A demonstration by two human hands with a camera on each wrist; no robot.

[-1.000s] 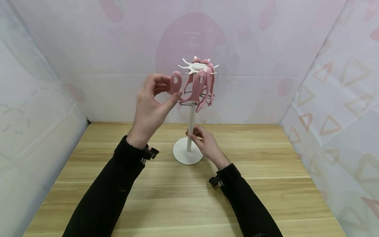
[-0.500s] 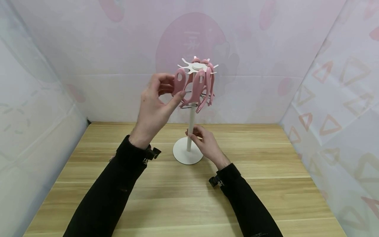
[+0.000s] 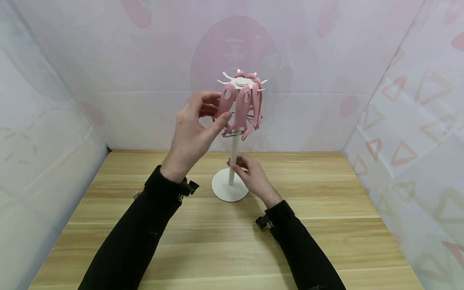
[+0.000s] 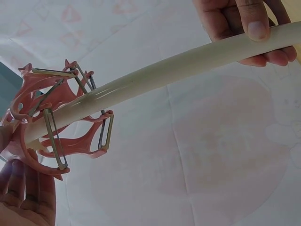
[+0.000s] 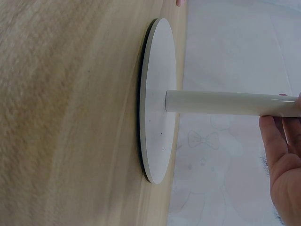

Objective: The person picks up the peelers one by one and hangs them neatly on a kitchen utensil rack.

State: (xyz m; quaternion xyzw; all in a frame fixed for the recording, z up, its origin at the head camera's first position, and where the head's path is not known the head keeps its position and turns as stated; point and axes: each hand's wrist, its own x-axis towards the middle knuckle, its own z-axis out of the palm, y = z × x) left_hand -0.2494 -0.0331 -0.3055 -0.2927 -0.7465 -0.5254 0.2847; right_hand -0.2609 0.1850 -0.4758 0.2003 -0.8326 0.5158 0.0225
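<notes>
A white stand point(image 3: 235, 145) rises from a round base point(image 3: 224, 189), with a ring of thin hooks point(image 3: 226, 75) at its top. Several pink peelers point(image 3: 242, 108) hang from the hooks, metal blades downward. My left hand point(image 3: 190, 131) pinches one pink peeler point(image 3: 225, 100) by its handle, thumb in front. Its holed end is right at a front-left hook. The left wrist view shows that hand point(image 4: 28, 193) beside the cluster of blades around the pole. Low on the pole, my right hand point(image 3: 255, 175) holds it between thumb and fingers.
The stand stands toward the back of a wooden table point(image 3: 217, 249). Patterned cloth walls point(image 3: 145, 60) enclose the table at the back and both sides. A small pinkish thing point(image 3: 137, 194) peeks out behind the left sleeve.
My left hand has moved to the right with the peeler, from beside the stand to up against its hooks. The right hand stays on the pole.
</notes>
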